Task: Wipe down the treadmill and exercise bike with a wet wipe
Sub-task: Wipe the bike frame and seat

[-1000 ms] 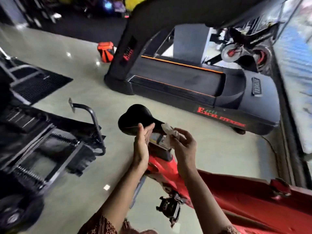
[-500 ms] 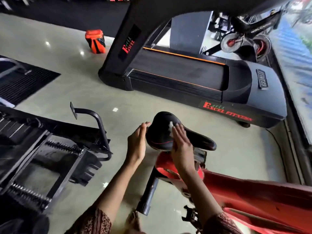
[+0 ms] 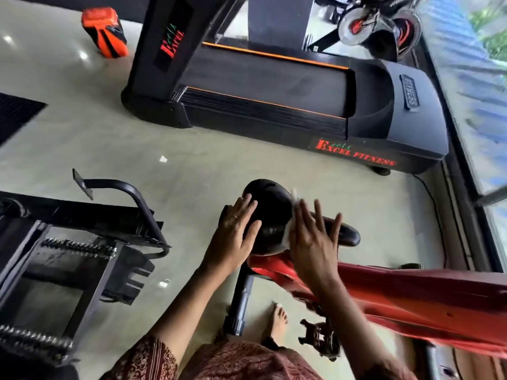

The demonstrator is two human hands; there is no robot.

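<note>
Left hand (image 3: 236,234) has moved from edge-on beside the saddle (image 3: 270,215) to lying flat on its wide rear end, fingers straight and slightly spread. Right hand (image 3: 312,242) has slid from the saddle top toward the nose side. Its fingers, together half a second ago, are now fanned apart and motion-blurred. It presses the white wipe (image 3: 289,227) against the saddle's right flank, with crumpled wipe showing along the index-finger edge and beyond the fingertips. Neither hand pinches anything; both are flat.

View has tipped further down, so a bare foot (image 3: 278,319) now shows on the floor (image 3: 137,160) beside the pedal (image 3: 319,335).

Saddle sits atop the red bike frame (image 3: 411,305), which runs off to the right. Treadmill (image 3: 274,86) stands beyond the saddle, well apart from both hands. Orange bag (image 3: 105,31) is on the floor at the treadmill's left. Black rack (image 3: 82,242) is at left.
</note>
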